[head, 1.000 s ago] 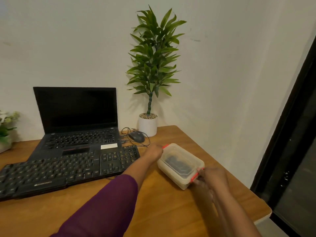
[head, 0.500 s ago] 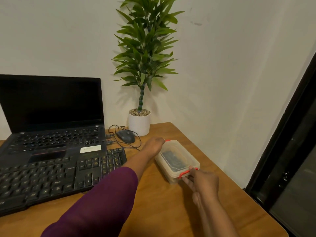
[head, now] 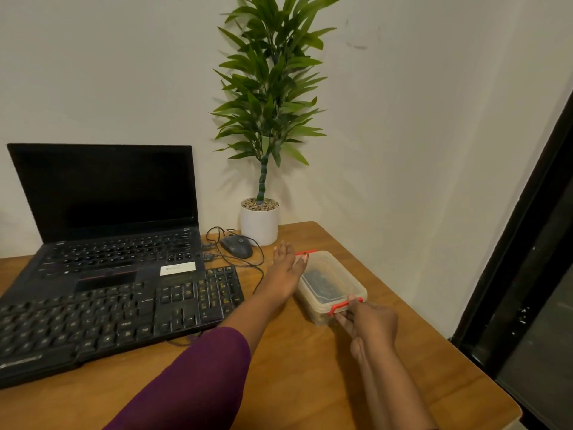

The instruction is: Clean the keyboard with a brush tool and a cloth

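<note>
The clear plastic box (head: 330,285) is being worked near the right edge of the wooden table (head: 310,377), and the far red clip (head: 305,252) is now seen flipped up and standing clear of the lid, where a second ago it was hidden under the left hand (head: 283,271). That hand is laid against the box's far left side, fingers stretched nearly flat, nothing gripped. The right hand (head: 369,321) is closed at the near red clip (head: 344,305), thumb on top and fingers curled beneath it. One latch looks released, so the lid should come free once the near one is lifted. Something dark is seen inside, probably the cleaning tools, though it cannot be made out. The black keyboard (head: 117,315), the thing to be cleaned, lies untouched at the left, in front of the laptop (head: 105,212).
</note>
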